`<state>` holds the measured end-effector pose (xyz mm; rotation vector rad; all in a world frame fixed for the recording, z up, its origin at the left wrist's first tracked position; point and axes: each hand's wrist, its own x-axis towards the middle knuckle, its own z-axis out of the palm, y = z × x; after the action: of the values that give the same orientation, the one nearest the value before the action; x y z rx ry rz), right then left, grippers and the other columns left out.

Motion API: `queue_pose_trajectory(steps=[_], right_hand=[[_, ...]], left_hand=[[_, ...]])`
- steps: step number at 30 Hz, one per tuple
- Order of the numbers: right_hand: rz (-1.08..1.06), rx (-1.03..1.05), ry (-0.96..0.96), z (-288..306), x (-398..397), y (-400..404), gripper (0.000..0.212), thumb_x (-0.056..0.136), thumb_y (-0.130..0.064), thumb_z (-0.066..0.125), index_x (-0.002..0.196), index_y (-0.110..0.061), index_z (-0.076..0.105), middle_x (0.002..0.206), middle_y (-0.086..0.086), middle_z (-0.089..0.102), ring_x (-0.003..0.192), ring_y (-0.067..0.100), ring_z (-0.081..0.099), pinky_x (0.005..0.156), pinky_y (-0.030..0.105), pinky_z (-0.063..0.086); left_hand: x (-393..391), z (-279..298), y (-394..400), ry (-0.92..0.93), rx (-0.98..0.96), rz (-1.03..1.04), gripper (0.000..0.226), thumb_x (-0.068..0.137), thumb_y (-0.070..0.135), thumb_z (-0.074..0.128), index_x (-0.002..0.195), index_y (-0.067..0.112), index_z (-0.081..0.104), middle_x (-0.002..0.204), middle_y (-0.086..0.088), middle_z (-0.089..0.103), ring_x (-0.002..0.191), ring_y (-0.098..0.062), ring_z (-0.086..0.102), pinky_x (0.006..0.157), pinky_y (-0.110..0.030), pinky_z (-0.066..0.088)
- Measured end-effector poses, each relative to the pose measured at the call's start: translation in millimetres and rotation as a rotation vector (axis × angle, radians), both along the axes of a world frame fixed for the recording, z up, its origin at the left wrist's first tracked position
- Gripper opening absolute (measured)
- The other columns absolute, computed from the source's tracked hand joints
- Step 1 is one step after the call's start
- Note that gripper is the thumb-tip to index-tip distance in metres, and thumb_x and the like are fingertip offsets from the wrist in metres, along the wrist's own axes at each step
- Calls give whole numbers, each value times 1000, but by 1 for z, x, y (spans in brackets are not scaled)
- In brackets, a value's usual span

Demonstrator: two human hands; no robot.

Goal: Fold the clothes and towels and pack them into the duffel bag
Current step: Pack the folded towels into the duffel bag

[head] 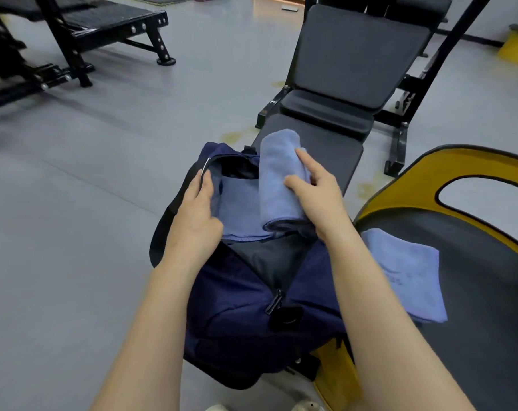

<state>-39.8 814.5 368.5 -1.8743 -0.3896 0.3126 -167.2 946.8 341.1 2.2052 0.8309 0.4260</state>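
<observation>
Right hand (320, 200) grips rolled towel (281, 179) over duffel bag (231, 307), apparently unzipped

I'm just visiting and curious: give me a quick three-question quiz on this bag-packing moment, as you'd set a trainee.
1. True or false: the duffel bag is zipped shut.
2. Which hand holds the bag's opening apart: A the left hand, B the right hand?
3. Fill in: a folded blue towel lies to the bag's ____, outside it.

Key
1. False: it gapes open, with a flat towel already inside.
2. A; the right hand holds the rolled towel at the opening.
3. right.
</observation>
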Motion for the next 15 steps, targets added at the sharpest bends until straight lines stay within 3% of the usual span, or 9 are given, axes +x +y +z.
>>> queue_pose_trajectory(steps=[2,4,9,13,15], right_hand=[[46,-88,-54,-4,-3,14,58,88,-20,53,141,-41,41,126,0,50,80,4,53,68,20,46],[63,-135,-63,-13,-7,24,58,90,-21,51,143,-39,39,121,0,45,74,2,48,57,18,35],[117,-296,-146,-30,-17,47,57,93,-20,49,147,-33,34,125,3,36,74,5,38,72,16,28],[114,-385,-221,-36,-19,57,57,93,-21,48,147,-32,33,122,2,36,88,16,47,84,27,41],[126,-433,-246,-40,-21,58,56,94,-22,48,147,-31,33,123,4,36,89,20,50,82,30,44]], left_hand=[[-3,0,2,-5,-4,6,82,80,-13,34,152,21,15,158,14,7,142,-7,19,93,-8,17],[-5,1,3,-4,-10,10,82,80,-12,34,152,22,14,158,15,6,140,-7,22,89,-6,18],[-10,5,3,5,-15,-1,81,82,-11,35,152,22,12,158,17,3,129,-13,32,95,-21,31],[-12,6,5,7,-31,3,80,83,-11,35,152,22,11,158,17,2,129,-14,32,98,-25,31],[-12,7,5,10,-29,-2,80,83,-11,35,152,21,11,158,16,3,129,-16,34,99,-27,32]])
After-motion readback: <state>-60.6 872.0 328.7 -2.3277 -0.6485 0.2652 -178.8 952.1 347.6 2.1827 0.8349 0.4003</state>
